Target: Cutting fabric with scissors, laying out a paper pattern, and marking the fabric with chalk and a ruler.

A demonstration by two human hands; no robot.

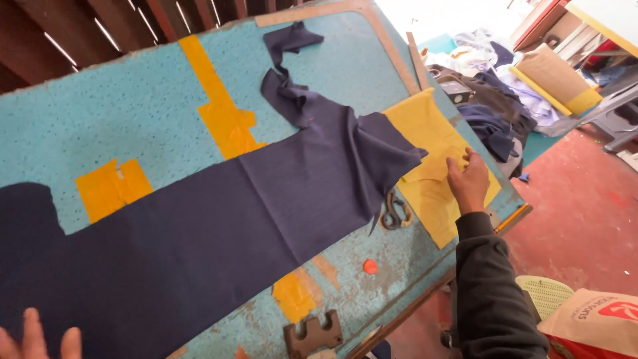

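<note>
Navy cloth (199, 226), 1 long piece, lies flat across the blue cutting table (100, 113) with its long axis running from the lower left to the upper right, where a narrow ragged end points toward the far edge. Right hand (468, 181), its dark-sleeved arm stretched forward, presses flat with fingers loose on 1 yellow paper pattern (432, 133) at the table's right edge, gripping nothing. Left hand (36, 340) shows only open fingertips at the bottom left on the cloth, and 1 pair of scissors (393, 211) lies between cloth and pattern.
</note>
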